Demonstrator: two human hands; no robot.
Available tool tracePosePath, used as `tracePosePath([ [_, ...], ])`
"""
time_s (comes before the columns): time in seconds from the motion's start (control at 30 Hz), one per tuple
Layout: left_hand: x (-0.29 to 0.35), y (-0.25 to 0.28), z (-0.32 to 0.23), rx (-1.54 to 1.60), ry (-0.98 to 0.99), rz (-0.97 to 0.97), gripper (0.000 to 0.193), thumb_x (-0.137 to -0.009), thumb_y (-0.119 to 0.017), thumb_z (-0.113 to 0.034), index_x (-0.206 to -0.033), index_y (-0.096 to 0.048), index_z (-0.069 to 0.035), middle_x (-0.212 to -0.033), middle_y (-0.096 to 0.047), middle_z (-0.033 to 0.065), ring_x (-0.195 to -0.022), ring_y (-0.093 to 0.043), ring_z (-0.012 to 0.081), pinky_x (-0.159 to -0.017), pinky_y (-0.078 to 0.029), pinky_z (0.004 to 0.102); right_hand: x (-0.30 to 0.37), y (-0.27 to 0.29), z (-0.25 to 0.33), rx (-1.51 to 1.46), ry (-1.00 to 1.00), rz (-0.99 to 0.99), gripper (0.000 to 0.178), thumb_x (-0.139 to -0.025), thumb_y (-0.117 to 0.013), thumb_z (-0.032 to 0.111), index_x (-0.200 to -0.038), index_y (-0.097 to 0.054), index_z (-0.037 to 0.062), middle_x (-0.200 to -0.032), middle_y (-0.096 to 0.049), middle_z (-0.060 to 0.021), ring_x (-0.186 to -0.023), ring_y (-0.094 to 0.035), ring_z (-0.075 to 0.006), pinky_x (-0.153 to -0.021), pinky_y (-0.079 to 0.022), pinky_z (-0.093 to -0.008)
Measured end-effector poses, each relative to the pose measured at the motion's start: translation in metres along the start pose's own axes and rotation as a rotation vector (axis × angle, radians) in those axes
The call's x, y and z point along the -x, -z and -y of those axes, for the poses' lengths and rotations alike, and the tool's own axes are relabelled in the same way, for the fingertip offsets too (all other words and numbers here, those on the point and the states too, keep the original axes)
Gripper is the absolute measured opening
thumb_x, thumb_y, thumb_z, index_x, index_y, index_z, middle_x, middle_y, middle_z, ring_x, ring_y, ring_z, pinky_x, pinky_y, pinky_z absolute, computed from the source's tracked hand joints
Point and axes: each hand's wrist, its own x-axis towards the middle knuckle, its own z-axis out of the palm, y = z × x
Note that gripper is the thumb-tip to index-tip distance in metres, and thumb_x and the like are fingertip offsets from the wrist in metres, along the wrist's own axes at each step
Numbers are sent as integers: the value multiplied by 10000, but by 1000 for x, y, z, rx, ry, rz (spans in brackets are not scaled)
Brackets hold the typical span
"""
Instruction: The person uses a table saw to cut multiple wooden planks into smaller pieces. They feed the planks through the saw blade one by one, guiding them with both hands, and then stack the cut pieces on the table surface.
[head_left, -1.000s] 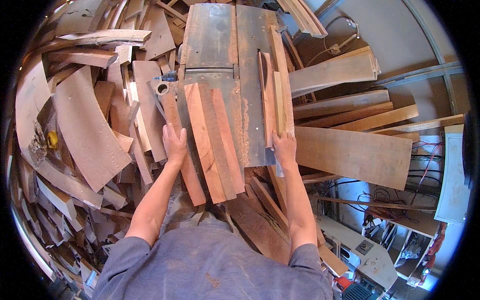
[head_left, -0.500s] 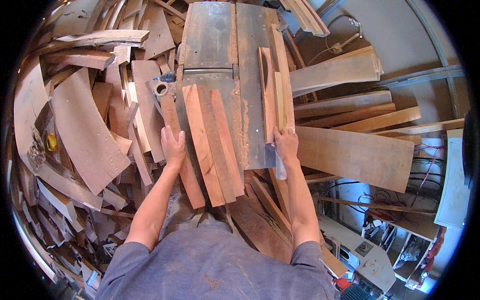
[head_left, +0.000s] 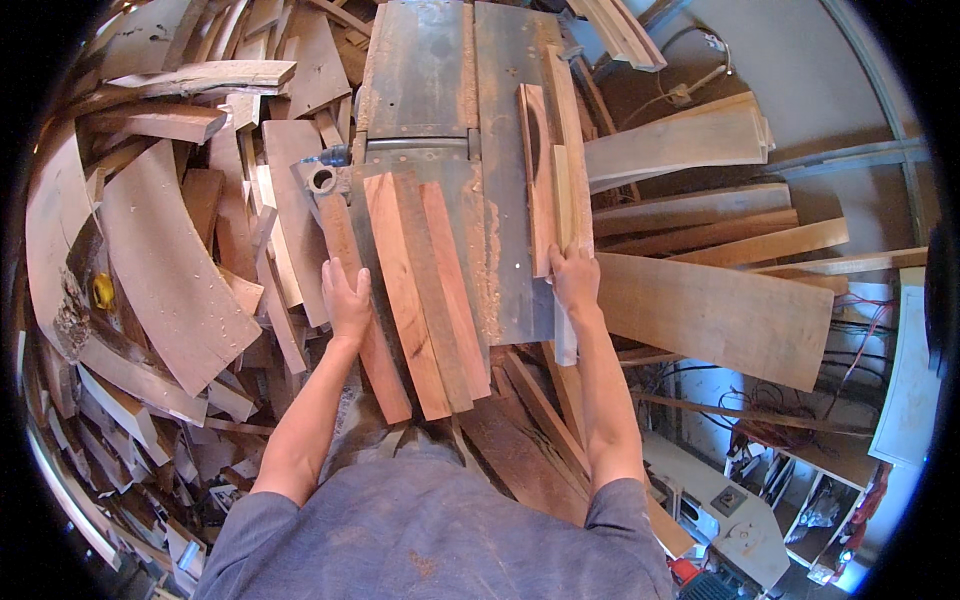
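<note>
My left hand [head_left: 347, 303] rests on a long reddish-brown wood strip [head_left: 377, 370] along the left side of the machine table [head_left: 515, 200], fingers stretched out and thumb apart. My right hand [head_left: 575, 282] is closed at the near end of a reddish wood strip [head_left: 538, 190], which has a dark curved hollow along its side. Part of the grip is hidden under the fingers. A narrow pale strip [head_left: 562, 195] and a longer upright board [head_left: 571, 130] run beside it. Between my hands, several reddish strips [head_left: 408, 300] lie side by side on the table.
A dark roller-like bar [head_left: 415, 143] crosses the machine table, with sawdust around it. Scrap boards [head_left: 180, 260] are heaped at left. Wide planks [head_left: 720, 310] stick out at right. A red-and-teal power tool [head_left: 700, 580] and tangled cables [head_left: 780, 405] are at lower right.
My right hand and the hollowed reddish strip have slid slightly forward, away from me. My left hand stays on its strip. The whole view has shifted a little.
</note>
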Motion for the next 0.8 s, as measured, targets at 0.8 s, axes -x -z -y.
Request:
tracePosePath([
  [0.8, 1, 4, -3, 9, 55, 62, 749, -1008, -600, -420, -1468, -391, 133, -1525, -366, 392, -1452, -330, 508, -1221, -252, 524, -45, -16, -16, -30, 41, -83, 340, -791, -720, 153, -1124, -708, 89, -938, -684, -128, -963, -674, -341, -763, -556, -473],
])
